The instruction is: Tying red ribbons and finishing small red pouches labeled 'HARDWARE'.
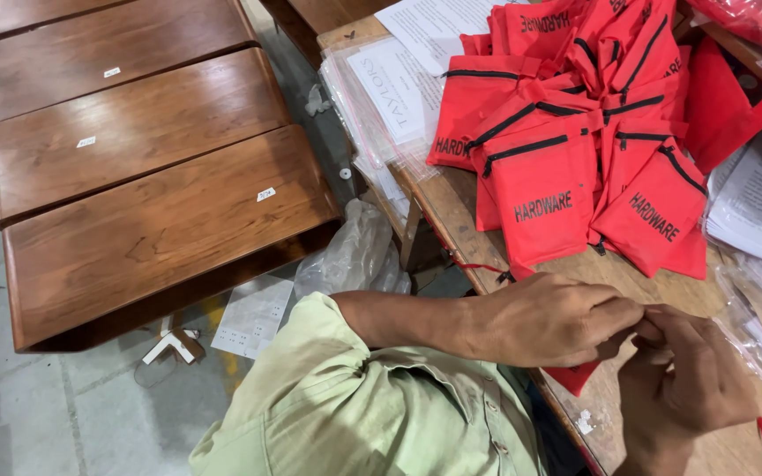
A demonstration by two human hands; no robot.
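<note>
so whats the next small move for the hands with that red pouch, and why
Probably keep both hands pinched together and finish working the near end of the red pouch. The left hand covers most of it and the right hand meets it fingertip to fingertip, so what they grip is hidden. The pile of red pouches lies apart, further up the wooden table.

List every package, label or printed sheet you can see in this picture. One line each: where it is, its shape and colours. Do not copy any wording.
Red pouches: heaped on the table, flat, black zips and black print.
Clear sleeves: table's left edge, white printed sheets inside.
Small stickers: one on each wooden panel, white, rectangular.
Paper stack: right edge, white, printed.
Both hands meet over one red pouch.
</note>
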